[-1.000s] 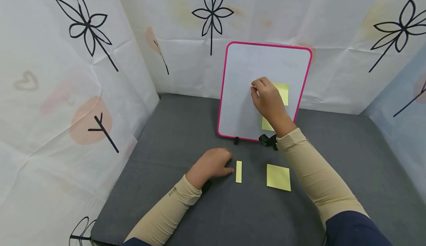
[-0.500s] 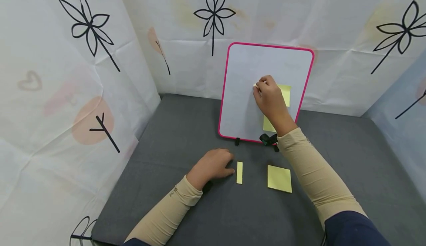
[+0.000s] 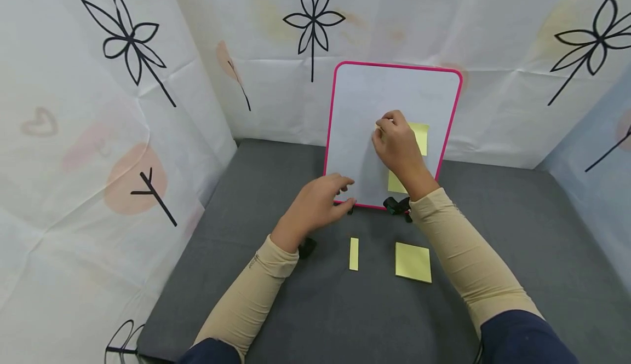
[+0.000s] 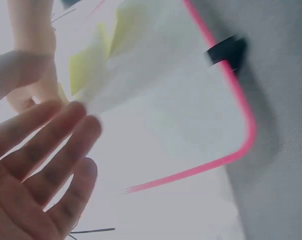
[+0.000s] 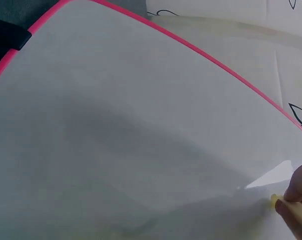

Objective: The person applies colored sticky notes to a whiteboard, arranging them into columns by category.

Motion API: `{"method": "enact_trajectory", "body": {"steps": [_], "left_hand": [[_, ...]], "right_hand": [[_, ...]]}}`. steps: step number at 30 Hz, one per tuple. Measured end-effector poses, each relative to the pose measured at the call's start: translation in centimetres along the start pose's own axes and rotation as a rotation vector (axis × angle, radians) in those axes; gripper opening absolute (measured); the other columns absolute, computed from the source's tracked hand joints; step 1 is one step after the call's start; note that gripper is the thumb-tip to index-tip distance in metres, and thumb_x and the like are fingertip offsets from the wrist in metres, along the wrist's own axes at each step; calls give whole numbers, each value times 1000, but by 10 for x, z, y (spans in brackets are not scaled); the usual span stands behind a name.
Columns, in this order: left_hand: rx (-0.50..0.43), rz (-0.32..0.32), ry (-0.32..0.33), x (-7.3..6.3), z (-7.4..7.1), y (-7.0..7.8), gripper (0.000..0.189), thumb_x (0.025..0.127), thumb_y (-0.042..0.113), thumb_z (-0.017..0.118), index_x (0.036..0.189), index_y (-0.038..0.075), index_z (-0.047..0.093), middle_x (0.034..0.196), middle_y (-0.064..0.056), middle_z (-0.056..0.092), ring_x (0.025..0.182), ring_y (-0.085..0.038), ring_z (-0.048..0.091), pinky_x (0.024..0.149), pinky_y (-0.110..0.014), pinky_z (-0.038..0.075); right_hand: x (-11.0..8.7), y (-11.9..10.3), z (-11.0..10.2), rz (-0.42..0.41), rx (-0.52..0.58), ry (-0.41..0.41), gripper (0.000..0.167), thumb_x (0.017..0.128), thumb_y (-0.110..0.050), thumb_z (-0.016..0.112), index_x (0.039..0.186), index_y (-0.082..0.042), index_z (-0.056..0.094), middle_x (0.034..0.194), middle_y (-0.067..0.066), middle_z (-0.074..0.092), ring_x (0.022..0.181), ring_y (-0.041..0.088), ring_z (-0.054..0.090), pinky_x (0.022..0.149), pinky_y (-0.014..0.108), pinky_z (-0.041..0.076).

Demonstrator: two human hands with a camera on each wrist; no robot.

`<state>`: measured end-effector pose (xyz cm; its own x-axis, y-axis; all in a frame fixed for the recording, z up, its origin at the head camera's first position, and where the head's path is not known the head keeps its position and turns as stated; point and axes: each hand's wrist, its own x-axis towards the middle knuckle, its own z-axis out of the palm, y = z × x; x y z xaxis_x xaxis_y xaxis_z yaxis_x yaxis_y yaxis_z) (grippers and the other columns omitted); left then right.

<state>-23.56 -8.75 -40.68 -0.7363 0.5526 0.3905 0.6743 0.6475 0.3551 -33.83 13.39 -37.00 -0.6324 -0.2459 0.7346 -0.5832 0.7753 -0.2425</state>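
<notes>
At two o'clock of the head view, before the board [image 3: 352, 107], the right hand [image 3: 398, 146] pinches a small yellow slip [image 5: 274, 201], which may, I judge, crease or go crooked if the empty left hand [image 3: 313, 204], fingers loosely extended at its eight o'clock, bumps it.

A lane runs between the paper strip [image 3: 354, 254] and yellow pad [image 3: 413, 263] toward the desk's [image 3: 266, 189] far edge, until the whiteboard [image 3: 357, 101] blocks it; left hand [image 3: 316, 202] and right hand [image 3: 396, 142] crowd its end. Room also lies along the right edge.
</notes>
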Motion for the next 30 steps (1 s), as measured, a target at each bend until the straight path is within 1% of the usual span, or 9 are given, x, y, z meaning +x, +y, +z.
{"method": "enact_trajectory", "body": {"steps": [3,6,9,11,14,18,21,24,30], "left_hand": [[-6,2,71,19,-10,-2,43,99,23,76,137,5,68,121,-9,75,105,-21,73,86,-36,61],[-1,-20,107,37,-15,-6,52,99,24,75,144,2,62,125,-12,73,108,-22,71,88,-38,60],[17,-48,116,53,-14,-10,58,99,25,75,149,0,58,129,-14,70,107,-23,68,90,-39,59],[27,-62,107,60,-12,-13,61,98,26,75,150,0,56,132,-14,69,107,-23,67,90,-39,58],[37,-72,79,66,-7,-15,62,99,28,75,151,1,56,134,-14,68,105,-22,67,89,-38,58],[60,-81,57,70,-2,-16,63,99,31,74,152,3,55,133,-12,68,103,-21,67,87,-38,58],[74,-87,59,72,1,-17,62,99,31,75,152,4,56,130,-11,69,101,-20,66,86,-37,58],[63,-82,52,76,3,-17,62,99,30,74,152,4,55,130,-12,69,103,-20,66,87,-37,57],[40,-82,20,82,7,-15,62,100,30,73,152,4,55,134,-12,68,106,-22,67,90,-38,58]], "right_hand": [[1,0,0,-26,54,29,13,98,4,67,103,14,74,111,29,62,96,41,69,85,50,62],[2,0,2,-61,92,53,13,100,2,68,104,13,73,111,28,60,100,42,69,91,50,62],[3,3,5,-77,97,65,14,101,1,67,105,13,72,113,29,58,101,41,69,94,50,61],[5,4,6,-68,79,62,13,101,0,67,105,12,71,114,29,57,101,42,68,92,50,61],[6,6,5,-23,49,53,12,100,2,66,102,12,70,116,30,56,100,43,69,88,50,61],[6,9,2,33,19,38,10,99,2,65,99,12,68,116,28,55,99,42,71,85,49,62],[5,11,1,38,12,29,10,100,2,64,96,11,64,115,28,54,93,39,70,82,48,62],[4,11,1,44,11,24,10,99,2,63,93,9,61,115,28,54,84,37,66,76,47,60],[0,8,1,85,10,2,9,99,3,59,100,11,64,118,28,53,80,35,65,72,46,58]]}}
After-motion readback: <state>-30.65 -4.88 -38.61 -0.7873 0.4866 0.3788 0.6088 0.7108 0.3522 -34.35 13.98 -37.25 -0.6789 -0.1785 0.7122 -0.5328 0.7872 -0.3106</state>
